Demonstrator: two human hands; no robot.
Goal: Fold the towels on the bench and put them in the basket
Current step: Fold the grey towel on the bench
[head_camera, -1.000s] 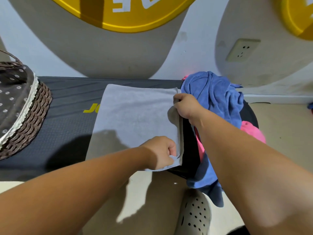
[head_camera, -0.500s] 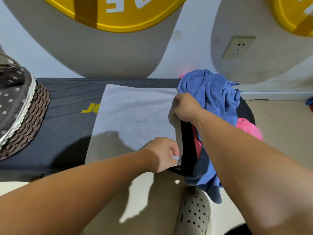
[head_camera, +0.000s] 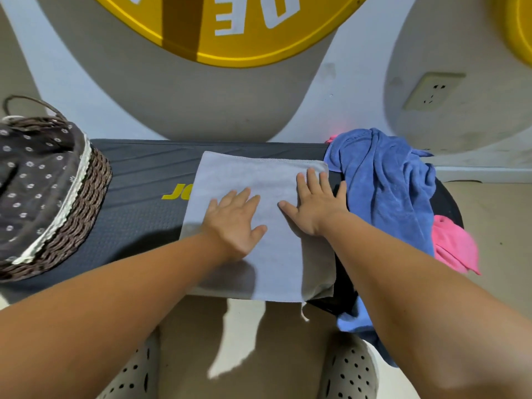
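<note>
Pressing flat on the pale grey towel (head_camera: 259, 174), the left hand (head_camera: 234, 223) and right hand (head_camera: 313, 205) are spread wide, grips empty. That towel, judged part-folded, is laid midway along the dark padded counter (head_camera: 138, 203). A blue terry towel (head_camera: 383, 191) and pink towel (head_camera: 452, 246) are heaped unfolded at its right end; none is seen in the left-end lined wicker basket (head_camera: 86, 203).

Bare bench (head_camera: 138, 214) at 9 o'clock of grey towel (head_camera: 276, 266), passable up to basket (head_camera: 86, 214) at that end. 3 o'clock blocked: blue towel heap (head_camera: 383, 191) just beside, pink towel (head_camera: 452, 243) past it. 12 o'clock: wall (head_camera: 259, 110) close behind. 6 o'clock open.
</note>
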